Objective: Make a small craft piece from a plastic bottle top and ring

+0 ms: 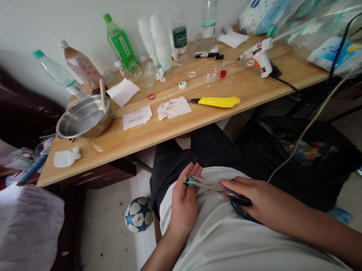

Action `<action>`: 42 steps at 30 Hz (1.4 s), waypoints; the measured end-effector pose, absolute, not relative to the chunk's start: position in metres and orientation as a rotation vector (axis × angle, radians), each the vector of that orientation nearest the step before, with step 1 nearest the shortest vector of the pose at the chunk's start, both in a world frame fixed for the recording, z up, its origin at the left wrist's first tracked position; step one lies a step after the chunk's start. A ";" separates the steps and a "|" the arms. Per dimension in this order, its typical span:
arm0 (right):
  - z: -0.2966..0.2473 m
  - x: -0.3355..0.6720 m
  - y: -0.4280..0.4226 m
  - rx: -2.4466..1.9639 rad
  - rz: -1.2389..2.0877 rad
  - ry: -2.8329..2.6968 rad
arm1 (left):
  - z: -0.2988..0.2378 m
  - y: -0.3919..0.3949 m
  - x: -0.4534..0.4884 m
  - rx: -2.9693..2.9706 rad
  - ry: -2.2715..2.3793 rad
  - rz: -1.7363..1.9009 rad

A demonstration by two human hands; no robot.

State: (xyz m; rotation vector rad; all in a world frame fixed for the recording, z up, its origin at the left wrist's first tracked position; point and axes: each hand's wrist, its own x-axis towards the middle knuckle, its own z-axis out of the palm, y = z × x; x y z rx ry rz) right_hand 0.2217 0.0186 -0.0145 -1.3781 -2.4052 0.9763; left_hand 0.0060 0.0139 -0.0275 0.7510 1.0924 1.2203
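Observation:
Over my lap, my right hand (259, 198) grips a pair of blue-handled scissors (223, 188), blades pointing left. My left hand (184, 197) pinches a small teal plastic ring (192, 183) at the blade tips. Both hands hover above my white shirt, below the front edge of the wooden table (199, 119).
On the table: a yellow utility knife (218, 101), a steel pan (83, 118), a glue gun (262, 56), several plastic bottles (120, 43), paper scraps (174, 107), bottle caps and rings. A small football (139, 214) lies on the floor. Bags crowd the right side, a dark sofa the left.

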 end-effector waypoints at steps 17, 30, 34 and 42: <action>-0.008 0.231 0.028 -1.395 0.820 -2.319 | -0.027 0.016 0.003 0.674 1.003 1.245; 0.064 0.310 0.203 -1.919 0.077 -2.194 | -0.021 0.027 -0.002 0.403 0.955 1.324; 0.052 0.315 0.236 -1.972 0.032 -2.204 | -0.025 0.026 0.000 0.399 0.967 1.373; 0.036 0.318 0.251 -2.180 -0.144 -2.041 | -0.026 0.027 0.002 0.401 0.971 1.415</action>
